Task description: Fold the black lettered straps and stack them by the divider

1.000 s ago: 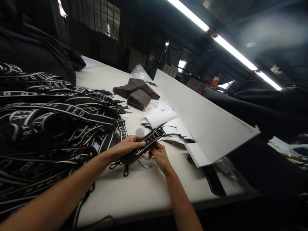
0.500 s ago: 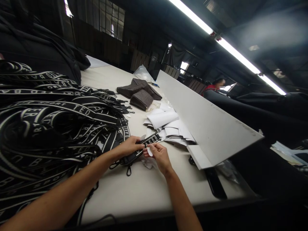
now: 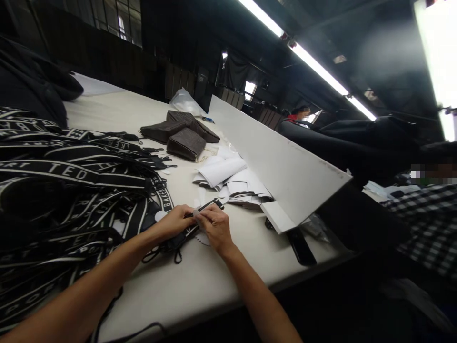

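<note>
A black webbing strap [image 3: 192,229] with white lettering lies between my hands. My left hand [image 3: 177,220] is closed on it, thumb and fingers gripping its edge. My right hand [image 3: 215,225] pinches a small pale piece [image 3: 196,212] against the strap; what kind of piece it is cannot be made out. The strap's far end shows beyond my right fingers. Black hooks [image 3: 177,257] stick out below my left hand. A round white disc [image 3: 160,216] is beside my left wrist. To the left spreads a large heap of similar lettered straps [image 3: 67,172].
White paper sheets [image 3: 223,171] are piled beyond my hands, with dark brown quilted bags [image 3: 185,143] behind. A white board [image 3: 278,162] leans along the right side. Near the table edge lies a black phone-like object [image 3: 303,248]. A person in a checked sleeve [image 3: 428,224] is at right.
My right hand has come in closer to the left, bringing the pale piece onto the strap and covering its lettering. The view has swung right, bringing in the person in the checked sleeve.
</note>
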The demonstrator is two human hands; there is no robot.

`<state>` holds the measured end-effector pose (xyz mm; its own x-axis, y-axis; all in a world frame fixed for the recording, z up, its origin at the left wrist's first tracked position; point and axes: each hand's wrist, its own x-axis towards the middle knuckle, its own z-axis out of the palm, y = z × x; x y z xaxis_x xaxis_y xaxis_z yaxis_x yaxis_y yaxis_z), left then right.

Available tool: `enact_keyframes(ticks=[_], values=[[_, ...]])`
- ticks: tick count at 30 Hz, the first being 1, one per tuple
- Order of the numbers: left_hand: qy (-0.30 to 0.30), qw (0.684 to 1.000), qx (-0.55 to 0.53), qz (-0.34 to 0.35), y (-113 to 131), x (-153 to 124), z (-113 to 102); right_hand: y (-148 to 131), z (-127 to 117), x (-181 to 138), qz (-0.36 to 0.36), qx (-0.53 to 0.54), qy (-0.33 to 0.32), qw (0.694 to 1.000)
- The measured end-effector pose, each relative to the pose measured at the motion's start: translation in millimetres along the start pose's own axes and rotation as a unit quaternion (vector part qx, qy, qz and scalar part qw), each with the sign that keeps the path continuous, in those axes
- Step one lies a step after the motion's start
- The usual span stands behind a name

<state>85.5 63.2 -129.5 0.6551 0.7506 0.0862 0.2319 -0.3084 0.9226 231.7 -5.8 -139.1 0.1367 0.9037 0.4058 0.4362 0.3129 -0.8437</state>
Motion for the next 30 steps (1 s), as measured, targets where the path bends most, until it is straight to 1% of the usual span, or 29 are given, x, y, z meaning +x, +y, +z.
enact_keyframes(ticks=[2,4,6,9,11,13,15,17,19,21,26,30], values=[[0.004,1.000,-0.004,0.012,0.5,0.9,2.2,3.3,6.2,0.7,0.077,0.066,0.019,0.995],[0.008,1.000,-0.004,0.020,-0.3,0.9,3.7,8.2,11.6,2.1,0.145,0.121,0.035,0.981],[0.035,0.999,0.022,0.019,-1.7,0.1,4.5,12.7,15.0,4.1,0.171,0.142,0.039,0.974],[0.088,0.987,0.133,-0.021,-1.8,-1.2,4.0,16.5,16.2,6.9,0.180,0.151,0.034,0.972],[0.098,0.973,0.204,-0.045,-0.1,-1.6,2.8,17.8,15.6,8.3,0.191,0.166,0.028,0.967],[0.110,0.966,0.230,-0.041,1.9,-1.5,1.7,18.6,14.7,9.3,0.206,0.186,0.020,0.961],[0.150,0.967,0.207,-0.011,3.2,-0.8,1.2,19.0,14.4,9.8,0.215,0.204,0.016,0.955],[0.184,0.971,0.154,0.008,3.6,-0.3,1.5,18.7,14.9,10.1,0.216,0.216,0.020,0.952],[0.194,0.976,0.102,-0.007,3.9,-0.5,2.4,18.0,16.3,10.1,0.213,0.222,0.027,0.951],[0.194,0.978,0.076,-0.030,4.8,-1.5,3.8,17.4,18.3,10.1,0.215,0.222,0.033,0.951],[0.201,0.975,0.090,-0.029,7.6,-1.9,6.3,19.2,24.3,13.0,0.213,0.230,0.049,0.948],[0.211,0.969,0.130,-0.015,5.2,-0.4,4.6,18.5,25.4,19.3,0.228,0.230,0.030,0.946]])
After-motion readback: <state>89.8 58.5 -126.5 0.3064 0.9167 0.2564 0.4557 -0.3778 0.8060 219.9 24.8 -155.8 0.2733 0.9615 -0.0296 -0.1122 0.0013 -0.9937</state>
